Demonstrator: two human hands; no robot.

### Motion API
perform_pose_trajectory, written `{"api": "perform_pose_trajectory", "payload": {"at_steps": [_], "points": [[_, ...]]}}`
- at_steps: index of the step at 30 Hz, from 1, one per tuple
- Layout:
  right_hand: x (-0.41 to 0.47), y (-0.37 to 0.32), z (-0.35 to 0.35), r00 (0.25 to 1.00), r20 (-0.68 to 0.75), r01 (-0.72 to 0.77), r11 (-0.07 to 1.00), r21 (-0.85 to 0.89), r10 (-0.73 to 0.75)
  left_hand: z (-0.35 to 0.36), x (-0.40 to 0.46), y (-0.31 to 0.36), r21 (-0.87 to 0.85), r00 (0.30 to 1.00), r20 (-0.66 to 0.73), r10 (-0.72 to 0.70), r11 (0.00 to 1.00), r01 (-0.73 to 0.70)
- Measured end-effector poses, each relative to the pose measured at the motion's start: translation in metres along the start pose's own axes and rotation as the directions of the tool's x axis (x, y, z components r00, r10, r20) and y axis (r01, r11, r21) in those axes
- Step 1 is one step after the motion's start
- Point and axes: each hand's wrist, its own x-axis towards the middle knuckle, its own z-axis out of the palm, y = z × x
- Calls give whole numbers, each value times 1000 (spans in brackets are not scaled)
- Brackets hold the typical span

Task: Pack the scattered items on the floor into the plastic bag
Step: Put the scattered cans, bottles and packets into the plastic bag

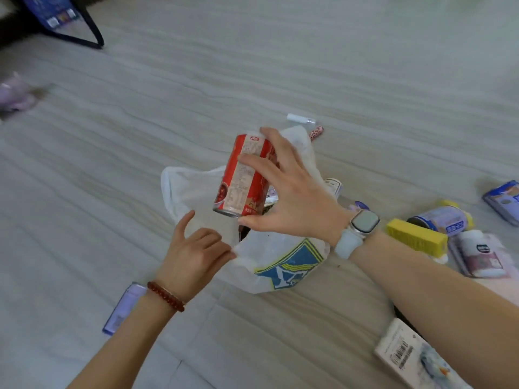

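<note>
A white plastic bag (280, 256) with a blue and yellow print lies open on the floor in the middle of the head view. My right hand (292, 192), with a watch on its wrist, grips a red can (241, 175) and holds it tilted just above the bag's mouth. My left hand (193, 251), wearing a red bead bracelet, pinches the bag's near edge and holds the opening apart. Something dark shows inside the bag.
Scattered to the right lie a yellow box (415, 238), a blue-labelled can (441, 219), a white pack (480, 256) and a blue packet (504, 202). A white card pack (407, 357) sits near right, a purple pack (123, 307) under my left wrist, a small white tube (299, 118) beyond.
</note>
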Motion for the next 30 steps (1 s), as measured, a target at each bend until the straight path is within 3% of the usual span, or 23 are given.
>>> {"api": "perform_pose_trajectory", "payload": {"at_steps": [6, 9, 11, 13, 14, 15, 16, 17, 19, 21, 24, 28, 30], "points": [[-24, 26, 61, 887, 429, -90, 975, -204, 171, 1, -23, -3, -53, 994, -13, -112, 992, 111], [-33, 36, 79, 847, 502, -62, 970, -234, 176, 6, -28, 1, -73, 956, -31, -290, 955, 288], [-34, 38, 87, 847, 504, -53, 971, -232, 167, 12, -23, 2, -25, 879, 5, -476, 879, 476], [-33, 35, 93, 838, 524, -51, 978, -205, 153, 15, -8, 0, -213, 708, 183, -682, 675, 706], [-31, 32, 95, 830, 539, -49, 981, -189, 145, 16, 1, 0, -366, 596, 321, -736, 484, 795], [-30, 31, 96, 822, 553, -42, 983, -177, 135, 18, 10, 0, -478, 503, 422, -755, 286, 830], [-28, 29, 97, 816, 565, -22, 984, -177, 120, 20, 16, 0, -528, 436, 467, -769, 154, 835], [-27, 29, 96, 818, 564, -2, 983, -186, 108, 21, 20, 0, -548, 394, 459, -796, 95, 831], [-27, 33, 88, 866, 494, 36, 973, -227, 83, 18, 21, 2, -578, 385, 331, -862, 138, 805], [-29, 41, 72, 920, 389, 122, 913, -389, 43, 12, 18, 2, -631, 383, 248, -890, 152, 760], [-38, 54, 50, 947, 282, 44, 811, -584, 152, -4, 19, -1, -707, 379, 159, -912, 163, 688], [-55, 70, 38, 907, 299, -107, 850, -515, 296, -15, 30, 1, -709, 344, 68, -936, 198, 677], [-60, 68, 33, 901, 333, -106, 884, -455, 279, -17, 34, 7, -629, 377, 94, -921, 239, 740]]}}
